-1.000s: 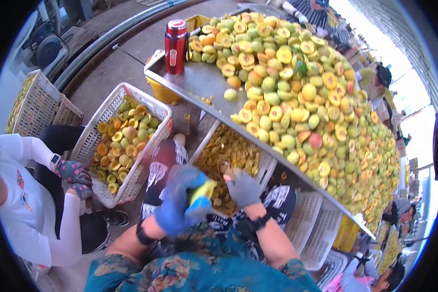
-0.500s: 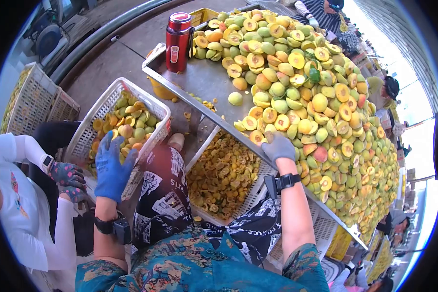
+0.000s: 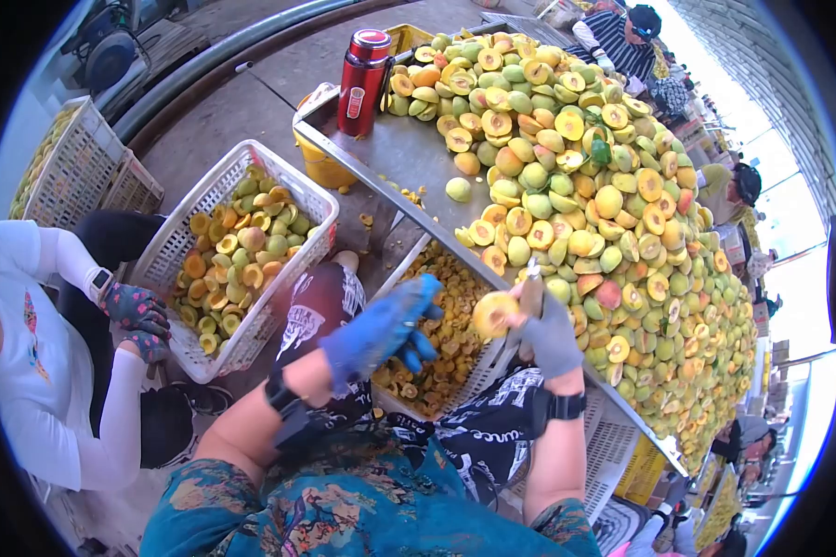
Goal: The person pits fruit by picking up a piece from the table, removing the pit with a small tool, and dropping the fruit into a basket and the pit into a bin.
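My right hand (image 3: 550, 342), in a grey glove, is closed beside the metal table edge. It holds a yellow peach half (image 3: 494, 315), cut face showing, and a short brown-handled tool (image 3: 532, 295) whose metal end points up. My left hand (image 3: 385, 330), in a blue glove and blurred, is raised left of that half with its fingers apart and nothing visible in them. Below both hands stands a crate of peach scraps (image 3: 450, 316) between my legs. A large heap of halved peaches (image 3: 613, 241) covers much of the table.
At left, a white crate (image 3: 330, 209) contains peach halves. A red thermos (image 3: 362, 88) stands on the table's (image 3: 409, 172) far corner, above a yellow bucket (image 3: 325, 167). A co-worker's gloved hands (image 3: 137, 320) are at far left. Other people work beyond the heap.
My left hand has moved right from the white crate to above the scraps. My right hand has drawn back from the heap's edge and now shows a peach half and tool.
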`<state>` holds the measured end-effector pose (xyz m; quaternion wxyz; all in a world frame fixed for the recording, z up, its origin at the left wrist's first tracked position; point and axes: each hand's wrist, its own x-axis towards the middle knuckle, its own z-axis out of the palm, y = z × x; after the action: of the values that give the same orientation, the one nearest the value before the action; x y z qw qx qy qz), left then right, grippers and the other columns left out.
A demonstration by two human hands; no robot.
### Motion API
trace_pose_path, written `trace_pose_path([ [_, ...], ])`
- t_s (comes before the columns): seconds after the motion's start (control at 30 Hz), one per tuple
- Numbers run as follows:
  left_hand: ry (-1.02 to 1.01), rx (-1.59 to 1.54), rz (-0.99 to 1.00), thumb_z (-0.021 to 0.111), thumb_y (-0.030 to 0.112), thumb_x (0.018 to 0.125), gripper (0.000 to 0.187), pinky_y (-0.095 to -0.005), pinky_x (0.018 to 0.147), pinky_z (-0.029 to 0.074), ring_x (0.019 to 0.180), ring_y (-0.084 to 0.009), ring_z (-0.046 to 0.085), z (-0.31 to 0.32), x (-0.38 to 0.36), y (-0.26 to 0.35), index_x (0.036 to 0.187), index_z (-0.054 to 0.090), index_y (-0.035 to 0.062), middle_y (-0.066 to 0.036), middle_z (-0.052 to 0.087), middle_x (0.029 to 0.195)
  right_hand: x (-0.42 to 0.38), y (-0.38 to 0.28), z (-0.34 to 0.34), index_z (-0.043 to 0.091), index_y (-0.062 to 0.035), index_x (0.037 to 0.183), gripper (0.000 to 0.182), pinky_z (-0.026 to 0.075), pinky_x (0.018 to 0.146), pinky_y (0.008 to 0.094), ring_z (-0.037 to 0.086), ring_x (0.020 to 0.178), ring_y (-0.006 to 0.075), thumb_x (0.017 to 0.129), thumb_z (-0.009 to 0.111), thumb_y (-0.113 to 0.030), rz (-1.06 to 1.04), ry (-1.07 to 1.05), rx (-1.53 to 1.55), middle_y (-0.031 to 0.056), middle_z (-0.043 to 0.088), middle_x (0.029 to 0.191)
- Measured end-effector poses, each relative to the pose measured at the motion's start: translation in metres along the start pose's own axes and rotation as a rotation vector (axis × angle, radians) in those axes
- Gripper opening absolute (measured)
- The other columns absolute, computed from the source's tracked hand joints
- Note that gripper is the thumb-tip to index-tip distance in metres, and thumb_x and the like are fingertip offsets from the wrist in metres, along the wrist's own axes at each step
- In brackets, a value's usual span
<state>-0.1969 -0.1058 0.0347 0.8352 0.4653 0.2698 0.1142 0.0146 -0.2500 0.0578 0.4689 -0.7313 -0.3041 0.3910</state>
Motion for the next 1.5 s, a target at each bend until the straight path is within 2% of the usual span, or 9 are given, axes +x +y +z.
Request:
trace_pose_path([
  [0.1,-0.241,0.016,-0.206,0.036,0.065,0.094,0.071,-0.0237,0.052,0.051,0.064,-0.0133,0.061,0.011,0.017,-0.028,0.134,0.044,0.0074,-0.011,0.059,0.103,-0.023,0.005,0.033,0.058,-0.0025,0.103,0.029,0.052,0.075,0.0297,0.063,0.092,0.0148,0.080,0.070,-0.014,-0.187,-0.245,0.095,0.0094,0.068,0.103],
  [0.23,-0.344,-0.225,-0.224,0.035,0.067,0.093,0.072,-0.0248,0.049,0.047,0.059,-0.0132,0.057,0.011,0.013,-0.041,0.130,0.048,0.0072,-0.008,0.062,0.096,-0.053,-0.001,0.063,0.058,-0.0009,0.100,0.026,0.050,0.076,0.0329,0.064,0.085,0.0187,0.084,0.068,-0.019,-0.149,0.122,-0.194,0.0137,0.066,0.096],
  [0.37,-0.207,-0.533,0.015,0.038,0.066,0.092,0.071,-0.0333,0.075,0.053,0.083,-0.0217,0.062,0.000,0.004,-0.049,0.127,0.050,0.0059,-0.009,0.061,0.103,-0.081,0.027,0.085,0.056,-0.0007,0.100,0.022,0.047,0.057,0.0256,0.057,0.061,0.0091,0.089,0.064,-0.018,-0.260,0.172,-0.311,0.0032,0.059,0.076],
  [0.47,-0.168,-0.544,0.213,0.041,0.057,0.095,0.063,-0.0367,0.095,0.049,0.105,-0.0220,0.060,0.005,-0.007,-0.046,0.125,0.048,0.0015,-0.010,0.058,0.112,-0.095,0.025,0.110,0.055,0.0001,0.102,0.028,0.048,0.064,0.0351,0.061,0.072,0.0249,0.090,0.062,-0.024,-0.211,0.127,-0.219,0.0132,0.061,0.080],
  [0.5,-0.174,-0.541,0.210,0.041,0.057,0.095,0.063,-0.0367,0.095,0.049,0.105,-0.0220,0.060,0.008,-0.012,-0.044,0.125,0.048,0.0015,-0.010,0.058,0.112,-0.098,0.017,0.114,0.056,0.0006,0.105,0.031,0.049,0.071,0.0426,0.064,0.082,0.0385,0.089,0.063,-0.025,-0.178,0.129,-0.207,0.0221,0.063,0.086],
  [0.6,-0.182,-0.259,0.344,0.045,0.048,0.098,0.051,-0.0367,0.095,0.049,0.107,-0.0237,0.060,0.022,-0.035,-0.032,0.123,0.046,0.0040,-0.011,0.057,0.114,-0.101,0.008,0.122,0.055,0.0009,0.106,0.032,0.049,0.069,0.0453,0.063,0.082,0.0437,0.088,0.063,-0.025,-0.212,0.163,-0.216,0.0248,0.063,0.085],
  [0.73,-0.226,-0.383,0.299,0.046,0.038,0.100,0.041,-0.0397,0.098,0.047,0.113,-0.0248,0.058,0.026,-0.047,-0.029,0.126,0.039,0.0058,-0.012,0.054,0.120,-0.101,0.007,0.131,0.055,0.0012,0.105,0.027,0.048,0.064,0.0420,0.063,0.074,0.0358,0.088,0.061,-0.019,-0.363,0.217,-0.264,0.0178,0.061,0.078],
  [1.03,-0.193,-0.500,0.287,0.047,0.043,0.099,0.044,-0.0383,0.094,0.048,0.093,-0.0248,0.059,0.029,-0.041,-0.035,0.116,0.049,0.0029,-0.011,0.055,0.109,-0.097,0.009,0.136,0.055,0.0065,0.104,0.034,0.050,0.063,0.0500,0.062,0.076,0.0477,0.085,0.063,-0.020,-0.345,0.198,-0.354,0.0294,0.062,0.077],
  [1.5,-0.154,-0.175,0.263,0.048,0.036,0.099,0.041,-0.0339,0.080,0.051,0.085,-0.0217,0.062,0.023,-0.031,-0.038,0.097,0.061,-0.0027,-0.012,0.063,0.092,-0.085,0.009,0.095,0.061,-0.0044,0.093,0.022,0.051,0.062,0.0448,0.061,0.072,0.0446,0.083,0.061,-0.024,-0.270,-0.261,-0.533,0.0241,0.061,0.075],
])
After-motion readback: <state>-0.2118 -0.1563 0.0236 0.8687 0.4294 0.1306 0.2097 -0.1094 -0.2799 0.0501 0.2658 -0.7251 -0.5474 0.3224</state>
